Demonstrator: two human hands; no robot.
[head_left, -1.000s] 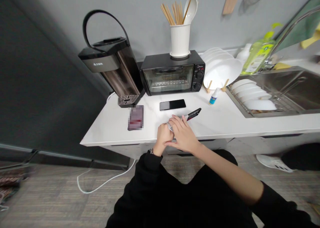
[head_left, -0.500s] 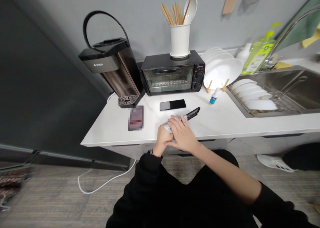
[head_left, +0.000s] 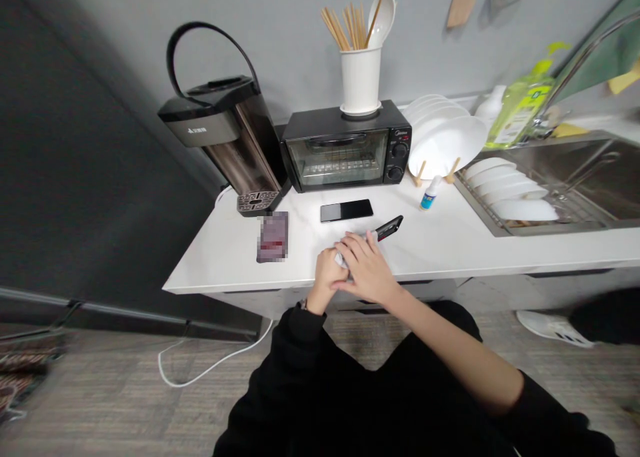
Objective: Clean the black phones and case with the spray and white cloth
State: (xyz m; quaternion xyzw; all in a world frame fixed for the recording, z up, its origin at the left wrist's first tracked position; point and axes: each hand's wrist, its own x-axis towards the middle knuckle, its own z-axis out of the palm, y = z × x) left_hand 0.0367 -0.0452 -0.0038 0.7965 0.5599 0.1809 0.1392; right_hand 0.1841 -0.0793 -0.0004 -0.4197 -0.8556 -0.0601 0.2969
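Just over the counter's front edge, my left hand (head_left: 327,270) is closed, its fingers largely hidden by the other hand. A narrow black object with a red edge (head_left: 390,227) sticks out to the right beyond the hands, its kind unclear. My right hand (head_left: 369,270) lies across it, fingers bent over a crumpled white tissue or cloth (head_left: 341,259) that shows between the hands. Behind them a black smartphone (head_left: 347,210) lies flat on the white counter (head_left: 220,263). A small blue-and-white spray bottle (head_left: 429,195) stands to the right.
A water dispenser (head_left: 235,137) and a toaster oven (head_left: 345,153) stand along the wall. A white holder (head_left: 361,77) with chopsticks sits on the oven. Right are racked plates (head_left: 445,143), a dish soap bottle (head_left: 520,107) and a sink (head_left: 595,170). A blurred-out purple item (head_left: 273,237) lies left.
My right hand has shifted slightly over the held object, and less of the white material shows at its left. The things on the counter keep their places.
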